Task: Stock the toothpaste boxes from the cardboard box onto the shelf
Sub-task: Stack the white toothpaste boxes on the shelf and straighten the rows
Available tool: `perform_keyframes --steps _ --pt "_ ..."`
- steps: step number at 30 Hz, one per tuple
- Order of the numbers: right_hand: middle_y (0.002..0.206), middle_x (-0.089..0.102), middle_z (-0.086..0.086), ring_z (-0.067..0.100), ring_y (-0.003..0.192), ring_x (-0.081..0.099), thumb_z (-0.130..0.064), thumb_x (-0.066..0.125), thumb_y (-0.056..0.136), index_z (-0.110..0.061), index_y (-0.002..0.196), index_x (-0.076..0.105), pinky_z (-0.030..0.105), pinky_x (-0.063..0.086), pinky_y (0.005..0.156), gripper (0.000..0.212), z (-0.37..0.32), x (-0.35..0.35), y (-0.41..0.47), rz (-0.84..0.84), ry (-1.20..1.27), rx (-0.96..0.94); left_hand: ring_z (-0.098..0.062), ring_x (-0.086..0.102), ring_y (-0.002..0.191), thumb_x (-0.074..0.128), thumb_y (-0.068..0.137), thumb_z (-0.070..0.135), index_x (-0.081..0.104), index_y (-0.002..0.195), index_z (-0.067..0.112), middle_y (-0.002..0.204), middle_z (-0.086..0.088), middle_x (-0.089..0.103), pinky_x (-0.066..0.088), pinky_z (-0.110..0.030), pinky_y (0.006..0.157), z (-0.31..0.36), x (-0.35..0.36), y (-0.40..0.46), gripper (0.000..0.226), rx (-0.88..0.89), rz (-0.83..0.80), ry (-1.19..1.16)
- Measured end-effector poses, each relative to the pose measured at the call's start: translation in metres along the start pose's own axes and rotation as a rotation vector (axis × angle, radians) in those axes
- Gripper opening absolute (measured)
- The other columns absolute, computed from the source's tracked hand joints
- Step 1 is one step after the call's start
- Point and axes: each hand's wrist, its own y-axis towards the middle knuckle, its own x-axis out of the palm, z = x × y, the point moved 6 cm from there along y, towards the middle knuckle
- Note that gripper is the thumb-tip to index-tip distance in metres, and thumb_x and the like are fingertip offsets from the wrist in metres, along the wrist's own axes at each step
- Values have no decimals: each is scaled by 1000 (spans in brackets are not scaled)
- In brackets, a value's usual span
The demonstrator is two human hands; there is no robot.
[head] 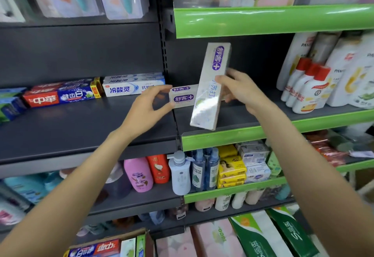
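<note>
Head view, nearest: cardboard box [113, 245] at the bottom edge, flaps open, toothpaste boxes [95, 249] left inside, red-and-blue ones plus 2 paler packs
Lower shelves: bottles and soap packs [231, 172] below the working level, untouched
Left hand [145, 111]: fingers spread and loosely curved, thumb and fingertips at the left end of the shelved white box [183, 96], seemingly steadying it; a true pinch cannot be told
Right hand [240, 93]: thumb in front, fingers behind, gripping the held toothpaste box [210, 86] at mid-length
Held box: white with purple logo, tilted near upright, lower end hanging over the green shelf edge [242, 135], in the air, not yet set down
Shelf [87, 127]: dark deck, wide bare stretch ahead of the left hand; the shelved white box lying flat on its long side
Far row: blue-and-white boxes [133, 84] and red-and-blue boxes [60, 95] lying flat against the back panel
Far right: shampoo bottles [309, 86] standing, well apart from the held box
Step in hand: placing 1 box beside or upon its matching twin
Next move calls for: turning the held box level, logo forward, then sliding it flush with the twin, then releasing
</note>
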Motion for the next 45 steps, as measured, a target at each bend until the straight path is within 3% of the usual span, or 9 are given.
perform_keyframes --steps 6,10,18,23,27,31,37,41,45 --pt "99 69 -3 22 91 58 -34 63 79 -40 134 46 31 45 76 58 -52 23 15 -149 -1059 -398 -9 57 106 67 85 28 43 135 23 128 6 53 44 -27 93 -18 -7 6 56 -174 76 -100" --pt "123 61 -2 24 111 52 -26 63 81 -35 130 51 35 36 91 51 -24 46 21 -377 -1380 -441 -11 58 105 74 78 23 35 140 26 133 4 48 43 -25 91 -32 0 9 73 -289 -16 -223" --pt "125 55 -5 21 111 46 -38 70 77 -27 120 51 36 35 91 48 17 39 36 -373 -1078 -373 -15 59 103 80 71 24 33 140 24 138 -6 43 42 -36 102 -41 33 21 83 -310 -205 -77" --pt "131 49 -2 23 117 46 -39 64 84 -27 134 44 32 30 92 55 9 47 41 -268 -1202 -437 -5 54 92 72 80 17 39 138 17 130 -2 48 31 -6 83 -43 40 35 67 -259 -189 25" --pt "137 44 4 27 123 41 -32 61 87 -20 138 41 35 30 100 56 15 62 66 -211 -1282 -367 -23 51 115 57 89 9 37 141 11 131 -12 48 33 -24 104 -48 43 51 55 -307 -112 55" --pt "140 41 9 33 124 36 -5 57 84 -12 135 44 40 28 103 53 20 72 62 -42 -1274 -380 -26 38 130 49 94 14 32 144 12 142 -13 42 29 -25 101 -41 35 44 52 -347 -49 88" --pt "107 66 7 30 100 58 -14 56 87 -14 113 64 37 46 83 28 -8 102 -54 117 -812 -650 -11 56 106 50 94 26 52 128 21 113 13 65 39 -22 89 9 -20 -58 34 -26 178 125" --pt "94 70 -1 22 86 65 -19 47 87 -17 107 66 34 52 68 28 6 166 -138 7 -584 -673 -14 64 83 46 95 29 62 113 18 86 11 69 49 -33 78 -3 -52 -163 26 -13 291 127" --pt "87 71 -8 20 79 67 -16 42 76 -21 105 66 31 53 61 38 67 260 -194 -324 -588 -551 -6 62 71 46 92 33 63 105 22 77 15 66 49 -25 70 -72 -73 -272 24 -271 226 134"
